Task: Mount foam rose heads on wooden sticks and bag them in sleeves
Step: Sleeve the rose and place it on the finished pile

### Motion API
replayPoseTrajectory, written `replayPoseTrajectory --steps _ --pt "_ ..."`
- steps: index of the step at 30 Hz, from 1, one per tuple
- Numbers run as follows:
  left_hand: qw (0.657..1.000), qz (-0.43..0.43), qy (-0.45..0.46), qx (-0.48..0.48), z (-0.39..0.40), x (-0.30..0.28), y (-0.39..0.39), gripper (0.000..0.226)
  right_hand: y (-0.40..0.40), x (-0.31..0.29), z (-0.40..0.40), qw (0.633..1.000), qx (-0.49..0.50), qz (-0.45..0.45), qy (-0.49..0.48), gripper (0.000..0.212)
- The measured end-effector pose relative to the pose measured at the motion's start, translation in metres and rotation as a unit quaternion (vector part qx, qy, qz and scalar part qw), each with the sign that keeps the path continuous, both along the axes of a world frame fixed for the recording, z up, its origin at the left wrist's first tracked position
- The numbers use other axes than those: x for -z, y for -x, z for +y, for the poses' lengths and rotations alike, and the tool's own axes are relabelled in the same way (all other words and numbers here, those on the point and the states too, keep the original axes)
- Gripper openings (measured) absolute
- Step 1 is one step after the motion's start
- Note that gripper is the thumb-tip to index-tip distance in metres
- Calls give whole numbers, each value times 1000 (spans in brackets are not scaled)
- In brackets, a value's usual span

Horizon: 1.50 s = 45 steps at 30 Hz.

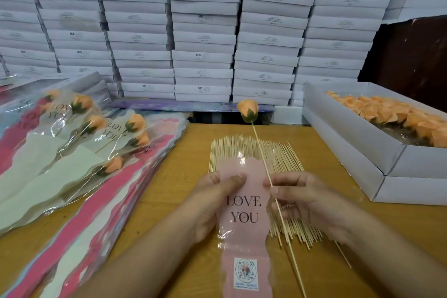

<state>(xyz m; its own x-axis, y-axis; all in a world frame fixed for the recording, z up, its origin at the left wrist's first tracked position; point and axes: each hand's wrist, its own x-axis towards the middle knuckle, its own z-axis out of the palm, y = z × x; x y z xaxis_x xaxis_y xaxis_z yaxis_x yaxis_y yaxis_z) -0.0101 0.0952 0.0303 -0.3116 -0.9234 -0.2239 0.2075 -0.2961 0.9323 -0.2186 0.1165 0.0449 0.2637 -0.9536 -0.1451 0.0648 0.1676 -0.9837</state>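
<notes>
Currently you are working at the sleeving step, with a rose already mounted. Going left to right: at far left, a pile of empty sleeves (101,201) is lying on the worktop (183,159), and six finished bagged roses (96,138) are resting on top of it, as far as can be counted. Your left hand (212,201) is pinching one pink sleeve (243,210), thumb on its printed face. Your right hand (304,198) is pinching the one wooden stick (266,172) between thumb and fingers, just beside the sleeve's right edge; its peach rose head (248,110) is pointing away from you, well clear of the sleeve. Beneath both hands a loose bed of spare sticks (256,152) is lying, too many to count. At right, one open white box (362,143) is holding many rose heads, uncounted.

Risks, as judged: the sleeve mouth may be staying stuck flat, so the stick could snag or pierce the film; a slack pinch could be letting the head twist off.
</notes>
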Motion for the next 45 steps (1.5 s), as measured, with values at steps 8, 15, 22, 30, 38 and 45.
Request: replayPoseTrajectory --steps 8,15,22,30,38,45 --pt "999 -23 8 28 10 5 0 23 0 -3 -1 999 44 -17 13 28" --pt "999 0 29 33 10 6 -1 22 -1 -8 2 1000 17 -16 11 22" --pt "999 14 32 -3 10 6 -2 19 1 -8 2 999 30 7 20 22" --pt "1000 10 1 -15 16 1 -1 49 1 -14 -1 993 103 48 41 26" --pt "1000 -5 -7 -1 18 2 -1 46 5 -74 -41 970 197 62 132 13" --pt "1000 -3 -2 13 19 2 -2 50 0 -114 -68 953 236 40 185 9"
